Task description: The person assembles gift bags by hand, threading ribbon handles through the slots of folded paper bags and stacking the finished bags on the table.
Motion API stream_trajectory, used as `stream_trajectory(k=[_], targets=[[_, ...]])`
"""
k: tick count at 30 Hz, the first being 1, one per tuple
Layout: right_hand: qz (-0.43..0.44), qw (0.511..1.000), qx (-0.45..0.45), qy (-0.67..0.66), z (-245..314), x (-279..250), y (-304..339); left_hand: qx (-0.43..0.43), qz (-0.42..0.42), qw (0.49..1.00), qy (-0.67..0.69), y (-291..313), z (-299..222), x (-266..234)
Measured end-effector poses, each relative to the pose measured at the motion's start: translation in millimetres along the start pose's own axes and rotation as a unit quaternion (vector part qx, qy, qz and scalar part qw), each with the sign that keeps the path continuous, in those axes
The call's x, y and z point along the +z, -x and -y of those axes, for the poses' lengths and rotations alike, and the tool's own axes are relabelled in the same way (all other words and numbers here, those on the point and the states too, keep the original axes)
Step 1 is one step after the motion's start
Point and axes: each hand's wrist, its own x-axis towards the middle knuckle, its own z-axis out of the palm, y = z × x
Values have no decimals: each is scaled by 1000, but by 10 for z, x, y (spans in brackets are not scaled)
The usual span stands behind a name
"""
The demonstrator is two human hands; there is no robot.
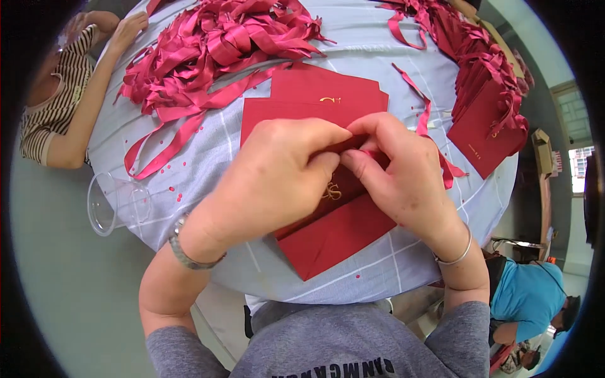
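Both hands meet over a red paper bag (343,236) that lies flat with its folded base toward me and gold lettering partly covered. My left hand (277,173) is closed, thumb and forefinger pinched at the bag's upper part; what they grip is hidden. My right hand (403,176) is closed too, and a sliver of red ribbon (373,154) shows between its thumb and fingers. Beneath and beyond the hands, more red paper bags (328,88) lie stacked. Another ribbon (416,91) trails on the cloth beside my right hand.
A big heap of red ribbons (220,47) covers the far left of the round table (265,271). Ribboned red bags (482,126) are piled at right. A clear plastic cup (116,205) lies tipped at the left edge. A person in stripes (63,116) sits far left; another in blue (526,293) is right.
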Motion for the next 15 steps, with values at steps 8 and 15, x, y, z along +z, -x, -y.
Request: stream_trajectory(k=[8, 15], targets=[[-60, 988, -135, 39, -4, 69, 77, -187, 120, 960, 173, -242, -28, -259], [-71, 993, -92, -14, -11, 62, 108, -92, 137, 979, 118, -216, -10, -228]])
